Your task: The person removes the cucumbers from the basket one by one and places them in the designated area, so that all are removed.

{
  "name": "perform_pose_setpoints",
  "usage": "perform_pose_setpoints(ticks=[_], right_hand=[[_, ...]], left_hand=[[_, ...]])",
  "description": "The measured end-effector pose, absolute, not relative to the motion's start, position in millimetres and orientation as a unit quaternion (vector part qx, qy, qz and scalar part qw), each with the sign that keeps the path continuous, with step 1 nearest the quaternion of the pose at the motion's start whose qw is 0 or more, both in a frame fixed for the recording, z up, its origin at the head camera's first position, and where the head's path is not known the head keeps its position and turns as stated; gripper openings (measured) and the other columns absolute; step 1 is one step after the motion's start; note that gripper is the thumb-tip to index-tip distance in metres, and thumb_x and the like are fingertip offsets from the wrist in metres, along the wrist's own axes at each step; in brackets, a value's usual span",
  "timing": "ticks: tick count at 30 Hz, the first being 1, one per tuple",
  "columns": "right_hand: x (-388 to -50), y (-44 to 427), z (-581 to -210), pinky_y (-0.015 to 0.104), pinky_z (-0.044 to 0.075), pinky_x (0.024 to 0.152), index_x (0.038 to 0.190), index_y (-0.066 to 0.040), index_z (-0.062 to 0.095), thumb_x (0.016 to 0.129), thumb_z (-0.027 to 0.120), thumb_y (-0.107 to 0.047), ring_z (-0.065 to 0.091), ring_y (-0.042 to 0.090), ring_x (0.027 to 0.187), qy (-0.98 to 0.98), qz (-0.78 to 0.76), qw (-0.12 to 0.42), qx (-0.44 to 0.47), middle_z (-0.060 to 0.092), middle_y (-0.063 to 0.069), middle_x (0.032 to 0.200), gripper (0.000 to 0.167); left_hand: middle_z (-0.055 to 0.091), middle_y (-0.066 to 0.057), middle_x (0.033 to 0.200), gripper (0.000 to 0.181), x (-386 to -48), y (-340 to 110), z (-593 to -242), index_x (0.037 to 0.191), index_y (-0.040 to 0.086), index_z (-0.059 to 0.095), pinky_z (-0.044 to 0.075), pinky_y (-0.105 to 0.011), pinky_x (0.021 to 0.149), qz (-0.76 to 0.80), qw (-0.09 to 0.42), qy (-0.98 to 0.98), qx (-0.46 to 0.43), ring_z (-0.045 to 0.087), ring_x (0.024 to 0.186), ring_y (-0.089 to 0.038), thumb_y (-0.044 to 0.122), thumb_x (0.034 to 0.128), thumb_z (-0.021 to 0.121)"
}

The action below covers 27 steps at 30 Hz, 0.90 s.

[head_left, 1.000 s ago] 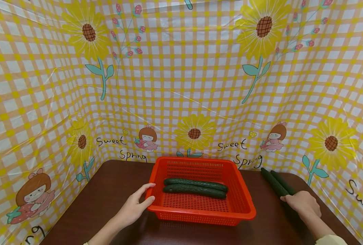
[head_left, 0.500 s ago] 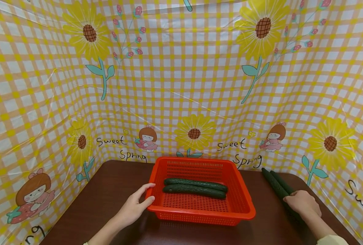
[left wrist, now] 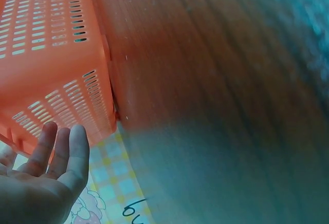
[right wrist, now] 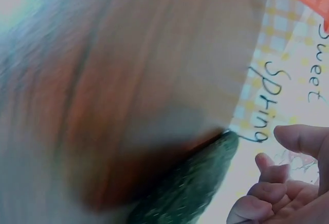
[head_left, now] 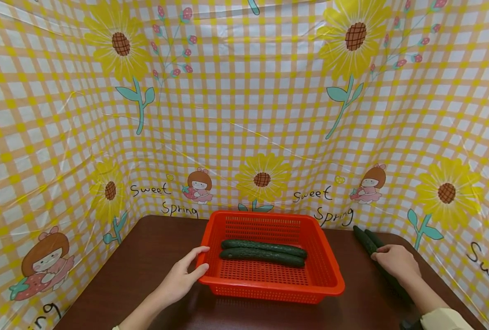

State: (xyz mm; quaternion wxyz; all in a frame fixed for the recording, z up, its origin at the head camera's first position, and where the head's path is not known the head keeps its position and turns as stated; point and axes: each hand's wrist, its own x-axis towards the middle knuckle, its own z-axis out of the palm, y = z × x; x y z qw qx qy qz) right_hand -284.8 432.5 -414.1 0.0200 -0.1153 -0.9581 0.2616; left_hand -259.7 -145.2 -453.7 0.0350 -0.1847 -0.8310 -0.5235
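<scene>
In the head view, my left hand [head_left: 180,279] rests at the left rim of a red plastic basket [head_left: 269,289], thumb and index finger spread. The left wrist view has its other fingers fairly straight beside the slotted outer wall. Two dark green cucumbers [head_left: 263,254] lie side by side in the basket. To the right, my right hand [head_left: 399,263] is over two more cucumbers [head_left: 366,240] on the table, partly covering them. From the right wrist, one cucumber [right wrist: 190,188] appears apart from the loosely bent fingers, and the thumb stands away with nothing gripped.
The dark brown table [head_left: 145,247] carries the basket in its middle. A yellow checked cloth [head_left: 244,114] with sunflowers hangs behind and along both sides, meeting the table's edges. A dark object [head_left: 410,324] shows beside the right sleeve.
My right hand has let go of a cucumber and moved up and slightly left along the pair. That cucumber shifted slightly right earlier. My left hand and the basket stay put.
</scene>
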Motion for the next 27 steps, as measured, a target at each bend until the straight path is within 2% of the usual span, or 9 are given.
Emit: perform_pose_setpoints(ticks=[6,11,16,22,27], right_hand=[[-288,417,-406,0.053,0.051,0.077,0.115,0.006,0.07,0.089,0.067,-0.028,0.059,0.053,0.103,-0.956,0.278,0.034,-0.085,0.061,0.035,0.122,0.043],[-292,408,-398,0.052,0.052,0.079,0.11,0.005,0.073,0.089,0.067,-0.026,0.062,0.047,0.099,-0.958,0.279,0.036,-0.064,0.064,0.032,0.117,0.037],[-298,400,-391,0.052,0.052,0.079,0.11,0.007,0.072,0.092,0.066,-0.026,0.062,0.043,0.097,-0.959,0.28,0.034,-0.035,0.065,0.031,0.115,0.038],[-305,387,-381,0.055,0.05,0.087,0.112,0.005,0.072,0.096,0.063,-0.027,0.057,0.05,0.109,-0.954,0.3,0.002,-0.016,0.06,0.034,0.124,0.037],[-308,376,-372,0.057,0.047,0.092,0.112,0.004,0.072,0.097,0.062,-0.027,0.055,0.05,0.114,-0.949,0.315,-0.014,-0.012,0.059,0.033,0.126,0.036]], left_hand=[[0.058,-0.006,0.141,0.042,-260,-145,-455,0.139,0.026,0.056,0.036,-0.059,0.11,-0.525,0.033,-0.83,-0.185,0.047,0.136,-0.029,0.029,0.0987,0.065],[0.055,-0.006,0.144,0.042,-260,-145,-455,0.139,0.026,0.056,0.032,-0.062,0.112,-0.526,0.033,-0.829,-0.186,0.044,0.14,-0.031,0.03,0.0988,0.065],[0.056,-0.006,0.143,0.042,-260,-145,-454,0.139,0.026,0.056,0.033,-0.061,0.112,-0.526,0.035,-0.829,-0.186,0.046,0.137,-0.03,0.029,0.0985,0.066],[0.055,-0.006,0.145,0.042,-260,-145,-453,0.14,0.024,0.056,0.032,-0.062,0.112,-0.522,0.038,-0.831,-0.187,0.045,0.139,-0.031,0.029,0.0988,0.065],[0.054,-0.006,0.146,0.043,-260,-144,-452,0.141,0.023,0.055,0.03,-0.064,0.113,-0.518,0.038,-0.833,-0.188,0.041,0.142,-0.034,0.03,0.0992,0.065]])
